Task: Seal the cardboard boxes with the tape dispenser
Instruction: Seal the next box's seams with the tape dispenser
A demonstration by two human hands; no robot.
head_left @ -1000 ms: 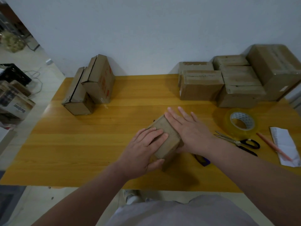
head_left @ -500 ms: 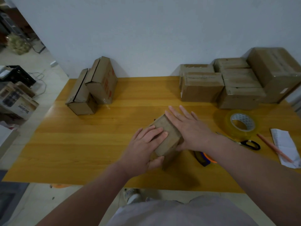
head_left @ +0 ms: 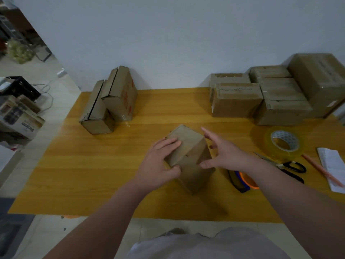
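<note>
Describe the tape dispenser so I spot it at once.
On the yellow table, look right of the small box the left hand holds. The tape dispenser lies partly under the right forearm, left of the scissors: blue and orange, unlike the clear loose roll behind.

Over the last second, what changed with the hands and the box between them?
The right hand lifted off the top of the small box and drew back to its right side, fingers spread. The left hand still grips the box's left end, and the box sits where it was. Tape dispenser, tape roll and scissors have not moved.
</note>
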